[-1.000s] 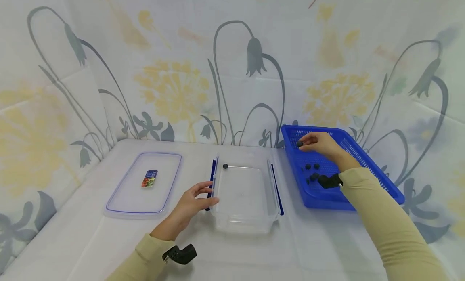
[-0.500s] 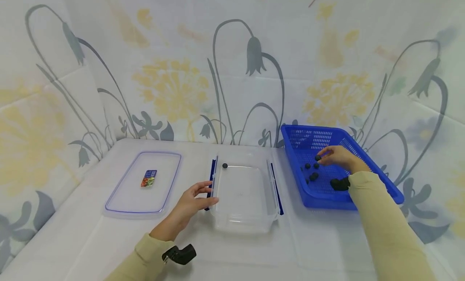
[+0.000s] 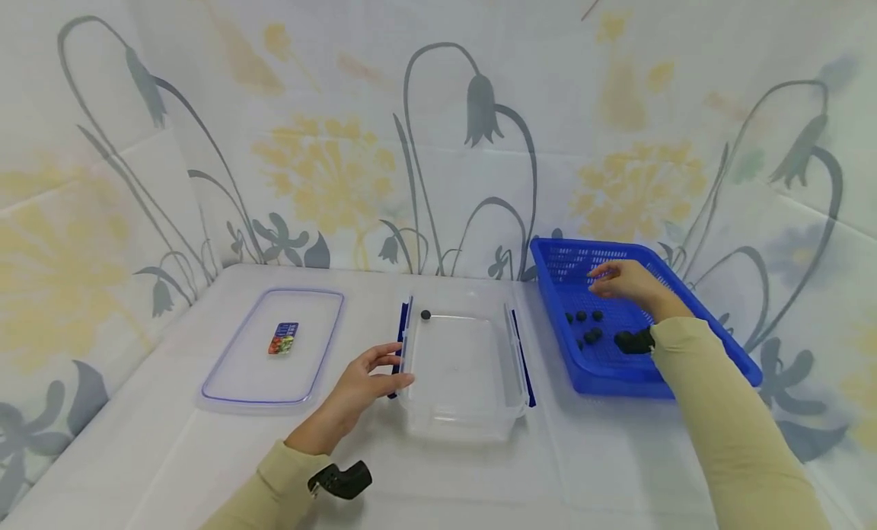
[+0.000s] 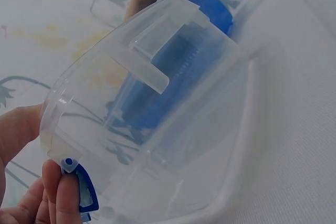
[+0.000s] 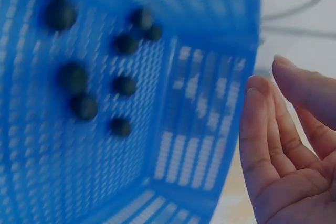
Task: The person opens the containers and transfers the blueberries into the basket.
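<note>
My left hand (image 3: 356,389) holds the left rim of a clear plastic container (image 3: 455,423), thumb over the rim and fingers outside by a blue latch (image 4: 86,190). One small dark ball (image 3: 425,315) lies at the container's far left corner. My right hand (image 3: 626,282) is over the far part of a blue perforated basket (image 3: 603,381). Its fingers are loosely bent, and in the right wrist view a gap shows between thumb and fingertips, with nothing held. Several dark balls (image 5: 73,77) lie on the basket floor.
A clear lid (image 3: 236,378) with a blue edge lies flat to the left of the container, bearing a small colourful label (image 3: 283,338). Behind the white table (image 3: 171,454) hangs a flower-patterned cloth (image 3: 329,73). Another blue latch (image 3: 524,362) hangs along the container's right side.
My right hand brought a dark ball from the basket's far left down to its floor, let go, and rose slightly, moving back leftward. My left hand stays on the container.
</note>
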A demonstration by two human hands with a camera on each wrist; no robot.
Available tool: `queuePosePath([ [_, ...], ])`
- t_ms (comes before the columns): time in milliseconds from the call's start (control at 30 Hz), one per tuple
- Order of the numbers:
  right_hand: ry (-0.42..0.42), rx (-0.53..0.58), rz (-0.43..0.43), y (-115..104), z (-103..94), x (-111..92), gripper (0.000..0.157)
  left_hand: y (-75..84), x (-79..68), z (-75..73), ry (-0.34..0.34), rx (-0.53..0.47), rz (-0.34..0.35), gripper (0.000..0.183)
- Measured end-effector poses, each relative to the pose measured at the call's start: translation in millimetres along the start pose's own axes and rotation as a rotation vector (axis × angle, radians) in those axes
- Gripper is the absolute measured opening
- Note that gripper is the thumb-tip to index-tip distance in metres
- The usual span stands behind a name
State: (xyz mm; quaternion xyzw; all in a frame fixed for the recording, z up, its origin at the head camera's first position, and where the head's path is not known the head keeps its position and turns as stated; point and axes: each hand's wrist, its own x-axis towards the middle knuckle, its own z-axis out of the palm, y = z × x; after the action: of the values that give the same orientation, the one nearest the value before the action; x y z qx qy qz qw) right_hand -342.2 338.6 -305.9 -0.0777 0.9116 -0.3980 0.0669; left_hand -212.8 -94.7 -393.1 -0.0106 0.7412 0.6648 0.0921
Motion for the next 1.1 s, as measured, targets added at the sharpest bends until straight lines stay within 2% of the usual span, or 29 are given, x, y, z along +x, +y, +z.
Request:
queuePosePath([
  [167,0.013,-0.016,-0.054,-30,10.1,8,0.037,1.2,0.8,1.1,-0.005,0.007,0.004,0.059],
  [300,0.004,0.026,-0.080,-51,24.9,15,0.036,1.1,0.1,0.7,-0.004,0.005,0.002,0.059],
  [533,-0.026,0.093,-0.140,-79,57.8,29,0.033,0.7,-0.3,0.3,-0.004,0.009,-0.006,0.059],
  [733,-0.105,0.146,-0.197,-100,93.5,42,0.033,3.0,0.8,-0.6,0.003,0.008,-0.008,0.058],
  [867,-0.166,0.178,-0.186,-111,119.0,51,0.032,3.0,1.2,-0.9,0.010,0.003,-0.015,0.057],
  [1100,-0.195,0.199,-0.136,-121,161.8,62,0.030,-0.8,4.9,0.4,0.006,0.000,-0.016,0.055],
])
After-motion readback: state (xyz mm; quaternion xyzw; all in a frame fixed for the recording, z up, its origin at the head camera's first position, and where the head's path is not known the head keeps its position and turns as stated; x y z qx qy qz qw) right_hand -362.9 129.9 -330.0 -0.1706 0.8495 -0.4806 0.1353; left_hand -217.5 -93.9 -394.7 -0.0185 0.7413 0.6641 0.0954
